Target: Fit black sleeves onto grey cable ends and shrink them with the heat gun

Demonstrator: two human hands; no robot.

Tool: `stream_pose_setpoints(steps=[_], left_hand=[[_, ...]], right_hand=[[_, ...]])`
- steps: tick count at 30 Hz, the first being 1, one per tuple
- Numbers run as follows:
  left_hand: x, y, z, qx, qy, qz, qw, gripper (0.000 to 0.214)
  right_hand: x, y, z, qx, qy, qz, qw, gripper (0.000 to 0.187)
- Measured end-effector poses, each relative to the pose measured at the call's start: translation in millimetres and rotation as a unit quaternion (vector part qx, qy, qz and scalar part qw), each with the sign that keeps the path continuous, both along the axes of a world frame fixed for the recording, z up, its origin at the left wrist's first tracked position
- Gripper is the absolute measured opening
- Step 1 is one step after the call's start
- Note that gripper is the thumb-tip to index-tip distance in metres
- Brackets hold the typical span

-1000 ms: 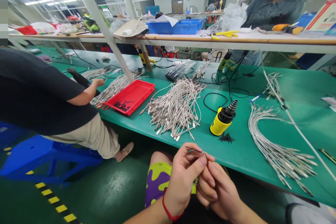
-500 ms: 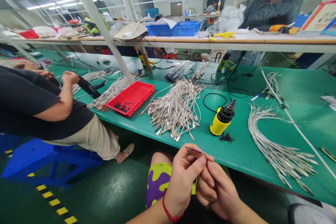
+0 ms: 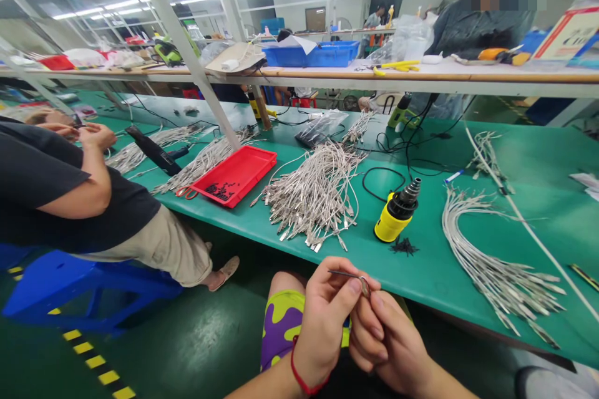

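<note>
My left hand point(image 3: 322, 324), with a red string round the wrist, is closed in a pinch at the front edge of the bench. A thin dark piece point(image 3: 340, 273) sticks out to the left from its fingertips. Against it my right hand point(image 3: 390, 336) is closed too, fingers curled. Between the fingertips a short bend of thin cable point(image 3: 364, 287) shows; the rest of it is hidden by the fingers. Just beyond my hands lie a small heap of black tubes point(image 3: 404, 246) and a yellow heat gun point(image 3: 393, 221) standing nozzle up.
A big pile of grey USB cables point(image 3: 311, 193) lies on the green bench point(image 3: 248, 224). Left of it is a red tray point(image 3: 234, 174) holding small black pieces. More cables point(image 3: 491, 262) lie at the right. A co-worker point(image 3: 70, 187) works at the left; a shelf point(image 3: 299, 78) spans the bench.
My hands stay nearly in place, with the dark piece slightly lower and more level. At the left, the co-worker's arms have shifted left, away from the black tool on the bench.
</note>
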State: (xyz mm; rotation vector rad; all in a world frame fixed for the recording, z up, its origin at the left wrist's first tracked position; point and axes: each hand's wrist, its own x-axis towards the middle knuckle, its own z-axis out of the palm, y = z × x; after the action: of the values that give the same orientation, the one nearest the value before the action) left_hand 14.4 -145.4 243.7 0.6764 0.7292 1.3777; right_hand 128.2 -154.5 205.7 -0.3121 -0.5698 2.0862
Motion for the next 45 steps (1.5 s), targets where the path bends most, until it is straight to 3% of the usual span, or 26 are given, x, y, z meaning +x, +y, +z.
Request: stream_pose_setpoints(steps=[38, 40, 42, 44, 45], left_hand=[[-1, -5, -2.5, -0.002, -0.037, -0.024, 0.999, 0.015], [0, 1, -10.7, 0.016, -0.032, -0.029, 0.999, 0.018], [1, 11, -28.8, 0.037, 0.006, -0.057, 0.998, 0.027], [2, 23, -55.8, 0.060, 0.076, -0.145, 0.985, 0.040], [3, 28, -70.9, 0.083, 0.121, -0.224, 0.963, 0.049]], right_hand=[[-3, -4, 3.6, -0.008, 0.013, -0.003, 1.000, 0.046], [-1, -1, 8.1, -0.016, 0.017, -0.011, 1.000, 0.046], [3, 3, 14.4, -0.025, 0.012, -0.030, 0.999, 0.046], [9, 10, 22.2, -0.037, 0.000, -0.064, 0.997, 0.047], [14, 14, 26.5, -0.045, -0.005, -0.085, 0.995, 0.047]])
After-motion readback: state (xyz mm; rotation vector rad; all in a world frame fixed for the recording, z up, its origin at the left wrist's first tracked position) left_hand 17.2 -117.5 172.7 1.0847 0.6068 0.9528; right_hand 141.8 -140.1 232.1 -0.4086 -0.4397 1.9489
